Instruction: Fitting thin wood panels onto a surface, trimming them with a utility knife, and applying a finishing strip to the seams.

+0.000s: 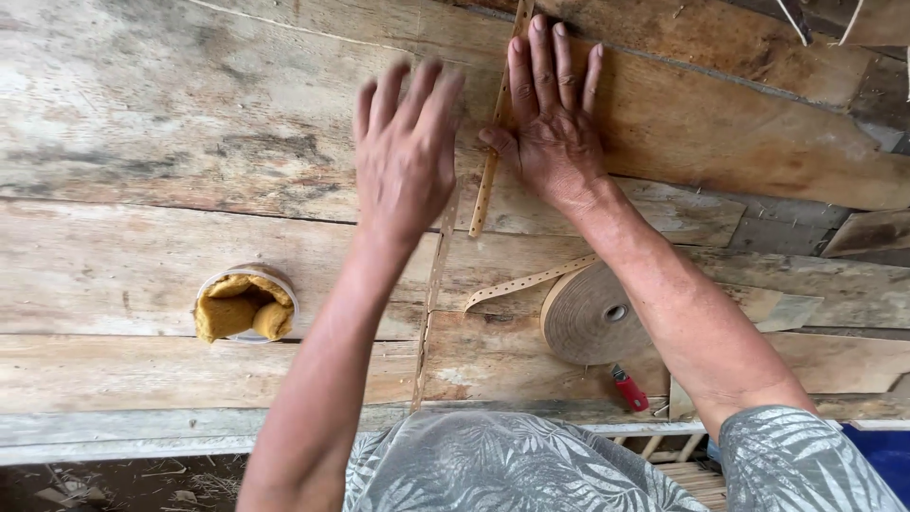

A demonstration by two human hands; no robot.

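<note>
A worn wooden workbench (142, 275) made of rough, grey and brown planks fills nearly the whole view; below its front edge some dirt ground is seen at the left, and a blue object (882, 455) at the lower right corner. The right hand (552, 123) is laid flat on the planks with the fingers stretched and close together; a thin perforated strip (486, 185) is pressed down under its thumb and palm side, and nothing is gripped inside the hand. The strip is placed almost upright in the view, from the top edge of the picture down to a point between both wrists. The left hand (403, 156) is held just beside the strip, at its left; it is opened wide with spread fingers and is blurred, so it cannot be told if the wood is touched; nothing is held in it. A second perforated strip (434, 284) is laid lower, towards the body; a roll of tan tape (592, 318) is placed near the right forearm, with its loose end (526, 282) pointing to the left; a small red-handled tool (628, 389) is seen just below the roll. Well apart, at the left, a round container (246, 303) with a yellow cloth or sponge inside is standing on the bench. A grey leaf-patterned shirt (502, 465) is worn by the person.
</note>
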